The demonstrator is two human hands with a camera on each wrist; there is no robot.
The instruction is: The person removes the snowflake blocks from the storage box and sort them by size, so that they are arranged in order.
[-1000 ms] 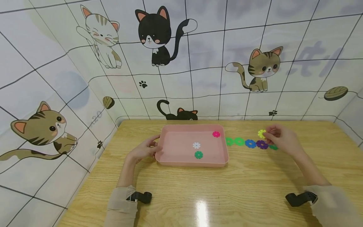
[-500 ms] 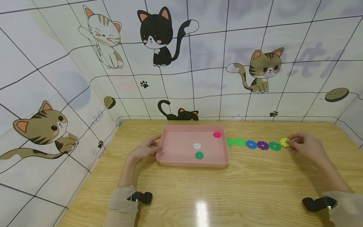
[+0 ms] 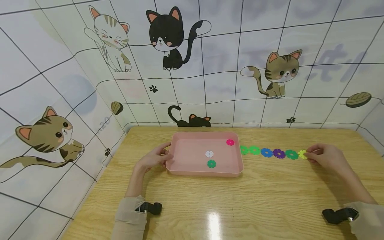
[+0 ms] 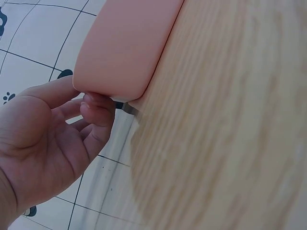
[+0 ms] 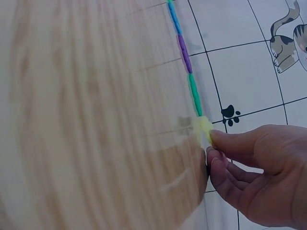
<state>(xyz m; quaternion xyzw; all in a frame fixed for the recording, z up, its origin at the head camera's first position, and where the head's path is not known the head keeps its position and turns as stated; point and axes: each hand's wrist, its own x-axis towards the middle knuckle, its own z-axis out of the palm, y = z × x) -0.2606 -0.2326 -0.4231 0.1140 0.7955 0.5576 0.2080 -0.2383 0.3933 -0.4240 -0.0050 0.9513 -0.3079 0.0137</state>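
Note:
The left hand [image 3: 151, 158] holds the left end of a pink tray [image 3: 204, 174], its thumb at the rim; in the left wrist view its fingers meet the tray's end wall [image 4: 122, 52]. Between thumb and fingers, the right hand [image 3: 330, 161] pinches a yellow notched plastic disc [image 3: 302, 154]. That disc lies at the right end of a row, beside a dark green disc [image 3: 292, 154]. Leftward along the row come a purple disc [image 3: 279, 153], a blue disc [image 3: 266, 152] and two light green discs [image 3: 254, 150]. The tray's right wall partly hides the leftmost one.
Inside the tray lie a pink disc [image 3: 230, 142], a white disc [image 3: 209, 154] and a green disc [image 3: 211, 164]. The wooden table [image 3: 240, 203] ends against a wall covering [image 3: 222, 86] printed with cats.
The right hand has carried the yellow disc rightward from above the purple disc, then lowered it and drawn it slightly back against the dark green one. The left hand stays at the tray.

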